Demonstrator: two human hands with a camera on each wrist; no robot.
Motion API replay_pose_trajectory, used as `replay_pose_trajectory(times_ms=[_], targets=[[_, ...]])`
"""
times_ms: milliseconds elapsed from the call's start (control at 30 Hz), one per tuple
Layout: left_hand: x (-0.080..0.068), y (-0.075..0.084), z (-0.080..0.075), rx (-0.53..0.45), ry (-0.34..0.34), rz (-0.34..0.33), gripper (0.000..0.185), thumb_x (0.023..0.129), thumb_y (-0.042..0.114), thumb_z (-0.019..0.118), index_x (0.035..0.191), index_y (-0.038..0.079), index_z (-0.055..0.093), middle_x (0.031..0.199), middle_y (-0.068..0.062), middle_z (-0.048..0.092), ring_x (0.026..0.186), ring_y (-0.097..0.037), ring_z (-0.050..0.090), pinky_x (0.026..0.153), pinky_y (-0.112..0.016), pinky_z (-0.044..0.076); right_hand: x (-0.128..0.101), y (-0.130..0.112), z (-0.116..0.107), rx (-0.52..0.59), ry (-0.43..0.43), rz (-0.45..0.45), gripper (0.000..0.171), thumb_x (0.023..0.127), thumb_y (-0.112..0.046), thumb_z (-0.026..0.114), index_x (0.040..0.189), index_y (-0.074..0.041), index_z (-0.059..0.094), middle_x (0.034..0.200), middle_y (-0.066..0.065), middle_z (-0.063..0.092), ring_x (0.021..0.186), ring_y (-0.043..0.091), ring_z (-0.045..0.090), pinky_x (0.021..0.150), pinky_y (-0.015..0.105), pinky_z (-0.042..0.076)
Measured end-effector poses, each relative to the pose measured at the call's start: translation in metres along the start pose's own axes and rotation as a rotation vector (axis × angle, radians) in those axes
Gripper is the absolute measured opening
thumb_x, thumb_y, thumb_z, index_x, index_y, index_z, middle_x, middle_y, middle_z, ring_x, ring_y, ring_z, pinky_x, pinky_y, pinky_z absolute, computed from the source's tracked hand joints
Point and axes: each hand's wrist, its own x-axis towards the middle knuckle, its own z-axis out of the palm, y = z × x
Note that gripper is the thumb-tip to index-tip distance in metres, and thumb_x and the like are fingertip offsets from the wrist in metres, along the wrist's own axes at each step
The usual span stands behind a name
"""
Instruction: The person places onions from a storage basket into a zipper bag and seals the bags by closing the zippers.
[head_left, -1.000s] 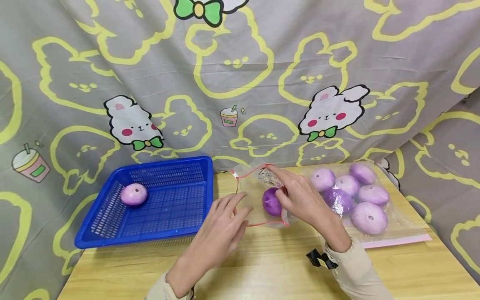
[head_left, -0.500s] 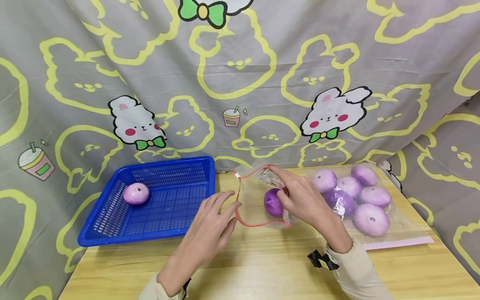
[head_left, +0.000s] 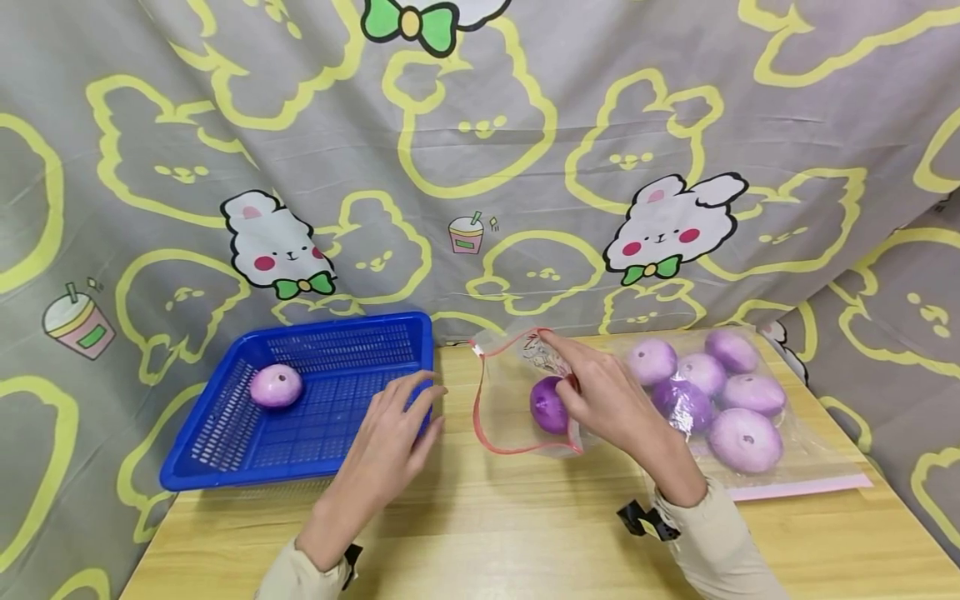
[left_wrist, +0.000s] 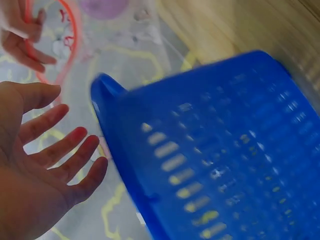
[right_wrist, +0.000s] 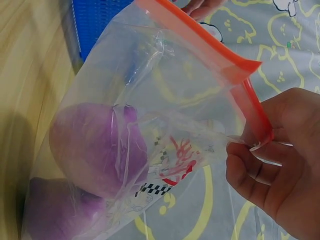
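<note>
— Two bags lie on the table (head_left: 525, 533); which is in hand?

— The small clear bag (head_left: 525, 400) with the red zip rim, standing open between the basket (head_left: 330, 400) and the big bag (head_left: 750, 417). One dark purple bun (head_left: 549, 405) sits in it, seen through the film, with a printed patch beside it.

— And the big bag?

— It lies flat at the right, holding a cluster of paler purple buns. The blue basket holds a single pale bun (head_left: 276, 386).

— How do the hands stand?

— The right hand (head_left: 603, 400) pinches the red rim between thumb and fingers, keeping the mouth up. The left hand (head_left: 390, 437) holds nothing, its fingers spread and relaxed by the basket's near right corner.

— What has changed?

— A second ago the left hand's fingertips were at the rim of the small bag; it has drawn away left to the basket. The right hand and the bun have stayed put.
</note>
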Motion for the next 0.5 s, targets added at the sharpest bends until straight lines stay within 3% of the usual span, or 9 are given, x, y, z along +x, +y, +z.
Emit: replay_pose_trajectory(times_ms=[500], targets=[[-0.012, -0.054, 0.004, 0.047, 0.023, -0.086, 0.033, 0.089, 0.014, 0.072, 0.121, 0.005, 0.064, 0.128, -0.018, 0.058, 0.118, -0.037, 0.053, 0.084, -0.053, 0.048, -0.001, -0.001, 0.001, 0.015, -0.011, 0.014, 0.068, 0.082, 0.002, 0.059, 0.148, -0.011, 0.047, 0.116, 0.009, 0.067, 0.045, 0.000, 0.028, 0.034, 0.017, 0.028]])
